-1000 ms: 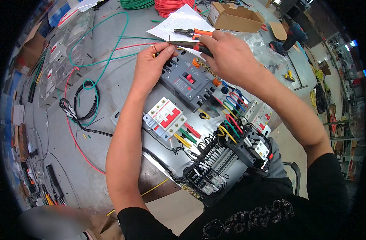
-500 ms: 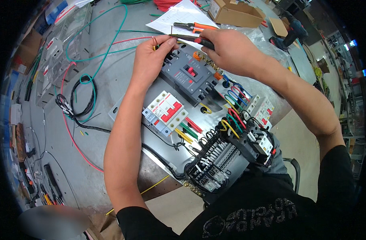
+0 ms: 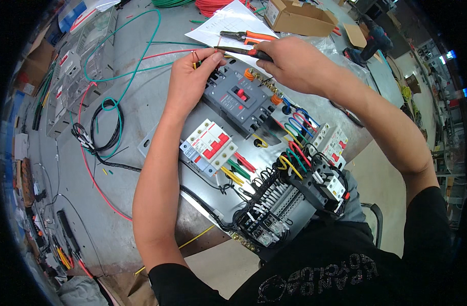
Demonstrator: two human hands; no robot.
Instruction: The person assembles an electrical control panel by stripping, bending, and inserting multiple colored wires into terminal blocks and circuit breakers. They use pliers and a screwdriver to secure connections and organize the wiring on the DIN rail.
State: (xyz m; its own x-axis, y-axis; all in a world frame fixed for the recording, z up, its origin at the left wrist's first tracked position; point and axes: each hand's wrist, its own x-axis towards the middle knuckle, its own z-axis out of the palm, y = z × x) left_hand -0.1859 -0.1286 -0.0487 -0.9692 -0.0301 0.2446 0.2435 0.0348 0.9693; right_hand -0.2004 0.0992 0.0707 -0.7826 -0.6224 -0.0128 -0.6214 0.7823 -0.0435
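Observation:
My left hand is beside the far end of a grey moulded-case circuit breaker. Its thumb and fingers pinch thin coloured wires, one with a bare end pointing up. My right hand grips a slim black hand tool with a red band, which looks like narrow pliers. The tool's tip meets a thin wire just past my left fingertips. The breaker sits on a metal mounting plate, with a white miniature circuit breaker with red levers nearer me.
Orange-handled pliers lie on white paper beyond my hands. At the far right are a cardboard box and a cordless drill. Loose green wire and a black cable coil lie to the left. Wired terminal blocks fill the plate's near end.
The plate and breakers have shifted slightly left in view. Both hands have barely moved, and the tool stays at the wire. A blurred round shape at lower left has gone.

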